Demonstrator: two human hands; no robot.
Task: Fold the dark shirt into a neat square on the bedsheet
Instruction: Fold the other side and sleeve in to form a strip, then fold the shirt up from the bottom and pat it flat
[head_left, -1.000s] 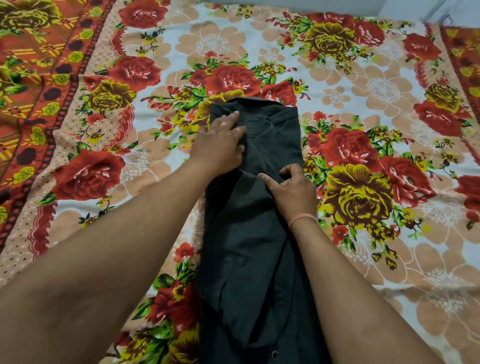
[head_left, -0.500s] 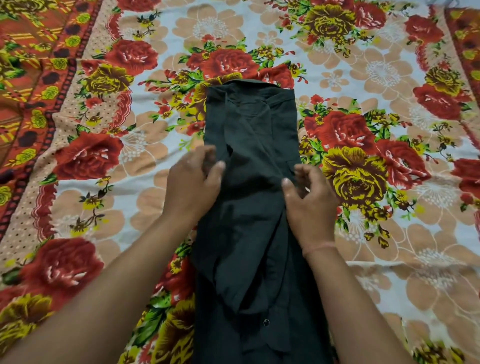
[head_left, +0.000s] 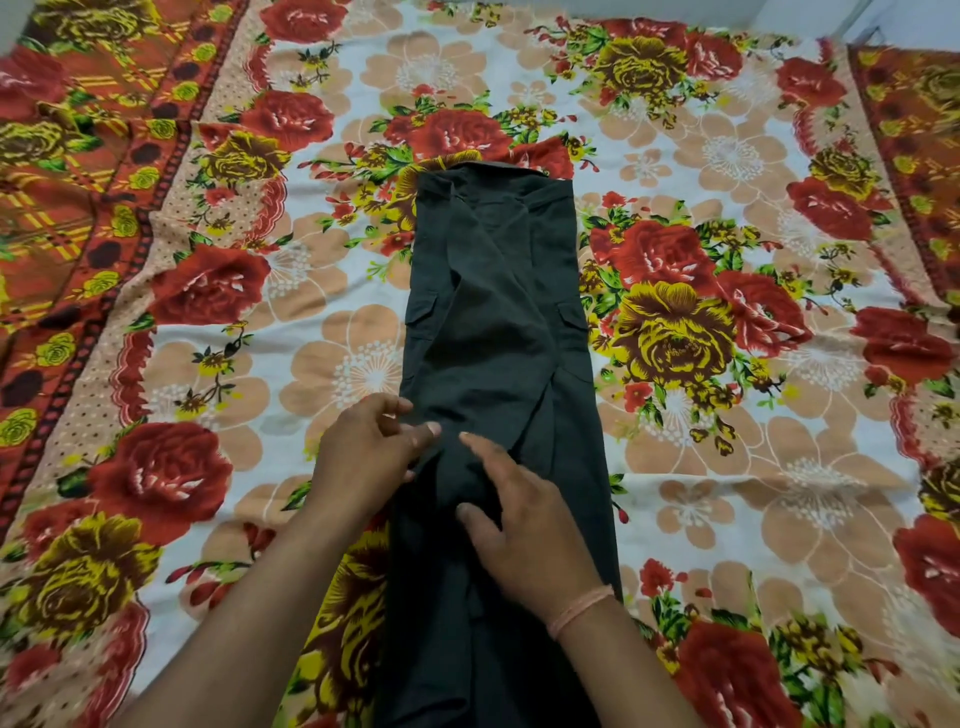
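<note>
The dark shirt (head_left: 493, 322) lies on the floral bedsheet (head_left: 332, 364) as a long narrow strip, both sides folded inward, collar end far from me and hem end running off the bottom edge. Two flap pockets show at its left and right edges. My left hand (head_left: 369, 457) rests at the strip's left edge, fingers curled and touching the cloth. My right hand (head_left: 524, 525) lies flat on the middle of the strip with fingers spread, pressing a folded sleeve. Whether the left fingers pinch cloth is unclear.
The bedsheet has large red and yellow roses on a pale ground. An orange patterned border (head_left: 78, 208) runs along the left side and another (head_left: 914, 130) at the far right. A bit of pale wall (head_left: 914, 15) shows at the top right corner.
Both hands have slid down the shirt toward me, from near the collar to the lower middle. More of the folded upper part is now uncovered.
</note>
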